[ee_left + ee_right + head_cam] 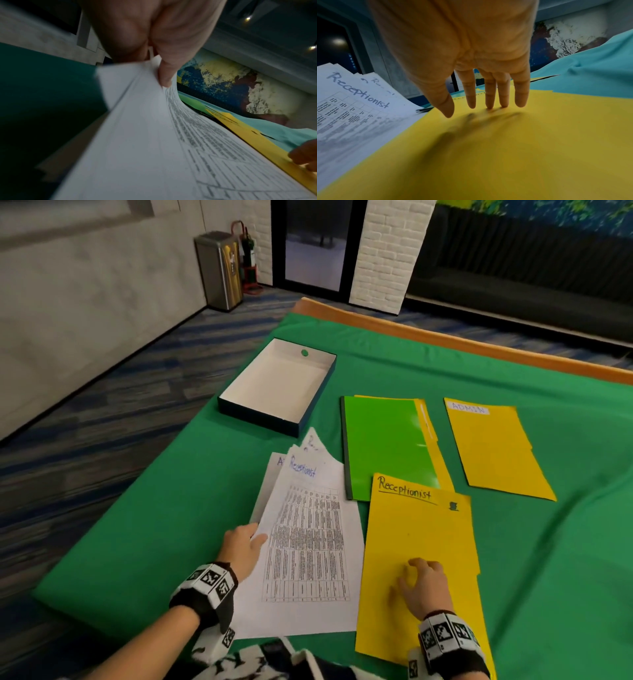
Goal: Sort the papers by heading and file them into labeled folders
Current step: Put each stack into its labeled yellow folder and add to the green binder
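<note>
A fanned stack of white papers [308,542] lies at the near middle of the table; the top sheet is headed "Receptionist" over a printed table. My left hand [245,542] pinches the left edge of the upper sheets [145,108] and lifts them, thumb on top. To the right lies a yellow folder [421,542] labelled "Receptionist". My right hand [419,583] rests on it with straight spread fingers [489,97], tips touching the yellow cover [505,148]. Farther back lie a green folder [383,443] on a yellow one, and a yellow folder labelled "ADMIN" [493,446].
An open dark box with a white inside [277,385] stands at the back left of the table. A green cloth [565,542] covers the table, wrinkled at the right. The table's left edge drops to carpet; a metal bin [221,268] stands by the wall.
</note>
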The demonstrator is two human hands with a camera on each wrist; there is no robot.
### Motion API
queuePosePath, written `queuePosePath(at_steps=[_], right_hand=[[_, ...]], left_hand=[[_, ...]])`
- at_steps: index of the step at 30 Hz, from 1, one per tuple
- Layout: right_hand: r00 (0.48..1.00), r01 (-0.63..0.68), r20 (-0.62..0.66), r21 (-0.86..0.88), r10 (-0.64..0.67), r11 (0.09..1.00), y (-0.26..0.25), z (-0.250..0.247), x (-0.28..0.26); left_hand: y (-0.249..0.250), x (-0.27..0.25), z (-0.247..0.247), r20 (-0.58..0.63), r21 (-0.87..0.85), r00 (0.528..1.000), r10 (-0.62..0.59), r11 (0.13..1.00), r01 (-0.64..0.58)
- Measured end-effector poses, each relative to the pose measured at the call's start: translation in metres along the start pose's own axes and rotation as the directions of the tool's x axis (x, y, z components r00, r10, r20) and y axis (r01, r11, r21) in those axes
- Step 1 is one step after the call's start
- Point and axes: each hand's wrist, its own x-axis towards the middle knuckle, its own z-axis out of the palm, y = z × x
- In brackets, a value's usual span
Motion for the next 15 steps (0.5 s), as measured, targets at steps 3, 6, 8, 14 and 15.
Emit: queuePosePath(at_steps=[3, 6, 8, 14, 15], right_hand=[[0.996, 0.088, -0.038, 0.098, -0.084, 0.991, -0.027, 0.009, -0.008], [0.984, 0.176, -0.015, 0.167, -0.176, 0.970, -0.060, 0.021, -0.013], [0.979, 0.195, 0.025, 0.187, -0.203, 0.963, -0.081, 0.029, -0.012], [0.993, 0.064, 0.082, 0.275, -0.090, 0.959, -0.119, 0.038, 0.008], [0.994, 0.053, 0.078, 0.272, -0.077, 0.961, -0.122, 0.038, 0.011]], left_hand=[[-0.007, -0.004, -0.009, -0.044, -0.063, 0.999, -0.028, 0.998, 0.025], [-0.017, -0.008, -0.019, -0.046, -0.136, 0.995, -0.083, 0.988, 0.076], [-0.023, -0.009, -0.026, -0.027, -0.188, 0.993, -0.114, 0.976, 0.107], [-0.028, -0.008, -0.044, 0.016, -0.274, 0.983, -0.181, 0.945, 0.178], [-0.028, -0.008, -0.045, 0.022, -0.272, 0.984, -0.177, 0.946, 0.176]])
